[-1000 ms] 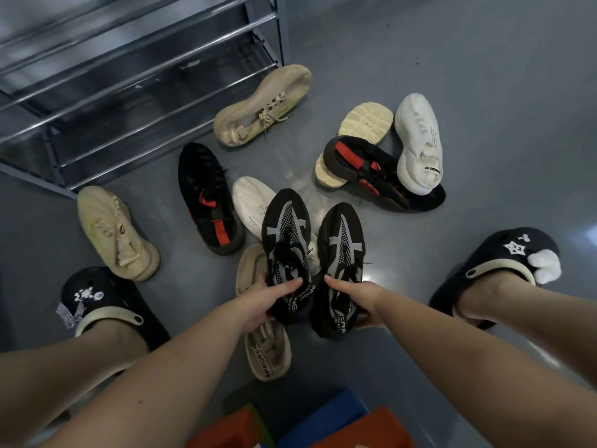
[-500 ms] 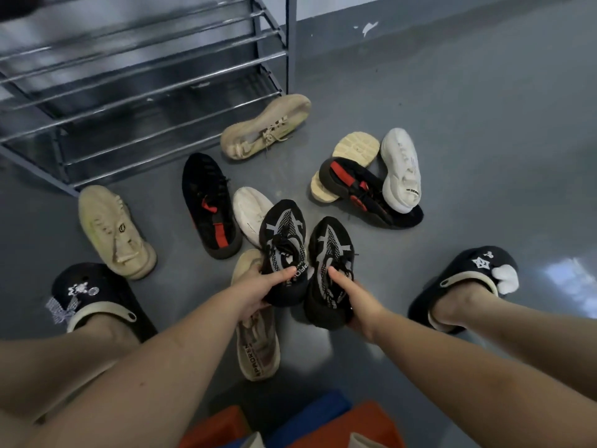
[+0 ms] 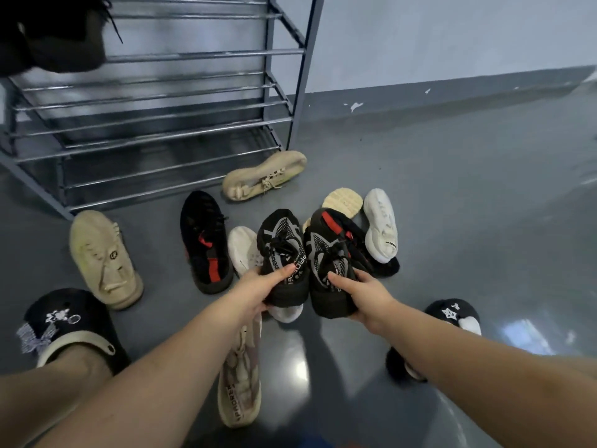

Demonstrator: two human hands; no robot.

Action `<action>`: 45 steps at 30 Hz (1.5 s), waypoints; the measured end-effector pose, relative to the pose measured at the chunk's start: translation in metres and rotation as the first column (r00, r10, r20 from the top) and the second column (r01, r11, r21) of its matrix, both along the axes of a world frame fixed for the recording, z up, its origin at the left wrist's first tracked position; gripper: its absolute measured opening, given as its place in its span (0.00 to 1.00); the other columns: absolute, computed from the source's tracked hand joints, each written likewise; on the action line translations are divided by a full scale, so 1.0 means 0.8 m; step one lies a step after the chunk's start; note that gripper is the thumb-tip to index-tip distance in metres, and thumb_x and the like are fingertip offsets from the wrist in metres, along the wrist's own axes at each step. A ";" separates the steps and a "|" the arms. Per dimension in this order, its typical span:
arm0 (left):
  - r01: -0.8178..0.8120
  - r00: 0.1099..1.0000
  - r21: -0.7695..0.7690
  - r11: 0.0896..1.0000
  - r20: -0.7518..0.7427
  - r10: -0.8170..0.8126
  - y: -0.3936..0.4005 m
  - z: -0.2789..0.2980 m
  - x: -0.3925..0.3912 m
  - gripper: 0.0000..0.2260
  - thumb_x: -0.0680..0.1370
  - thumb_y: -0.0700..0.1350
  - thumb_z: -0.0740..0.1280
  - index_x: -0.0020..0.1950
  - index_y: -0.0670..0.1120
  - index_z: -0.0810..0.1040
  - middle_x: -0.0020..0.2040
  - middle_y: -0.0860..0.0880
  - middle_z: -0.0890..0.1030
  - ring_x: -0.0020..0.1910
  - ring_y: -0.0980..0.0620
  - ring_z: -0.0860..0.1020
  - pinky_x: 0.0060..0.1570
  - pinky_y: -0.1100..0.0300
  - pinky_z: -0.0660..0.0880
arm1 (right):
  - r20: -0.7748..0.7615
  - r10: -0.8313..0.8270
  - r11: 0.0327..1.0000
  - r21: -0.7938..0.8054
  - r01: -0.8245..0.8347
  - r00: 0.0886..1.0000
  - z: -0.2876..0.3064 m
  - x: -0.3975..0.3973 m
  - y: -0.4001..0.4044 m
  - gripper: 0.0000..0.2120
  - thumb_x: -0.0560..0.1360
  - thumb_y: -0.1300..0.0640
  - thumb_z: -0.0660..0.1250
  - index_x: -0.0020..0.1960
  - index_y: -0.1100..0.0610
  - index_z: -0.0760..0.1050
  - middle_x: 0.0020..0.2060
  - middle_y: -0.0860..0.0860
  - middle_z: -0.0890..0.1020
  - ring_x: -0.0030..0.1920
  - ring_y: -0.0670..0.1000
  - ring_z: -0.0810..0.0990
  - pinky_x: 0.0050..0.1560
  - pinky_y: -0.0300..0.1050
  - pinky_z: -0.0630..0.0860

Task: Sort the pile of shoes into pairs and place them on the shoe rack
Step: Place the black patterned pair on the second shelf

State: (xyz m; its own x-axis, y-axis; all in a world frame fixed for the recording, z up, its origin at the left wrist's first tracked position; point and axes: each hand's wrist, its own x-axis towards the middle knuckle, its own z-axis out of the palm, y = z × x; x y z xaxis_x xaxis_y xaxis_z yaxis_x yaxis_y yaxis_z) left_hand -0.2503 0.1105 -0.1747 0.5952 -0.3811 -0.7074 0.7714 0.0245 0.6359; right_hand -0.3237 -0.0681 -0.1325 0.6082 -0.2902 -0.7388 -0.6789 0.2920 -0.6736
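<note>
Glossy grey floor (image 3: 452, 195) runs to a pale wall. At upper left stands the grey metal shoe rack (image 3: 155, 124), its rod shelves bare except for a dark shoe (image 3: 51, 37) on top. Loose shoes lie between it and the person — a beige knit sneaker (image 3: 103, 257), a black sneaker with red trim (image 3: 205, 240), a white chunky sneaker (image 3: 381, 224). Above the pile, the left hand (image 3: 255, 286) is clamped on the heel of one black-and-grey mesh sneaker (image 3: 281, 244); the right hand (image 3: 365, 295) grips its black-and-grey mesh mate (image 3: 326, 263), sides touching.
</note>
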 end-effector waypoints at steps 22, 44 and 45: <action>-0.189 0.923 -0.057 0.980 0.331 0.197 0.034 0.195 0.089 0.24 0.68 0.48 0.76 0.61 0.44 0.77 0.51 0.47 0.84 0.47 0.51 0.82 0.37 0.61 0.78 | 0.406 0.059 0.998 -0.035 -0.049 0.912 0.184 0.127 0.031 0.39 0.71 0.57 0.73 0.76 0.52 0.58 0.64 0.54 0.76 0.57 0.55 0.78 0.60 0.56 0.74; -0.144 0.953 -0.016 0.989 0.267 0.144 0.047 0.300 0.167 0.16 0.70 0.47 0.74 0.55 0.43 0.79 0.47 0.45 0.84 0.40 0.51 0.83 0.39 0.59 0.80 | 0.493 -0.107 0.966 0.256 -0.027 0.864 0.239 0.211 0.049 0.18 0.71 0.55 0.71 0.59 0.59 0.78 0.52 0.55 0.84 0.51 0.53 0.83 0.46 0.45 0.79; -0.125 0.959 -0.020 0.992 0.252 0.126 0.048 0.302 0.171 0.13 0.71 0.46 0.73 0.53 0.42 0.80 0.45 0.45 0.84 0.37 0.52 0.83 0.33 0.60 0.80 | 0.488 -0.111 0.967 0.253 -0.019 0.866 0.238 0.215 0.049 0.17 0.71 0.55 0.72 0.58 0.59 0.79 0.52 0.55 0.85 0.52 0.53 0.83 0.47 0.45 0.78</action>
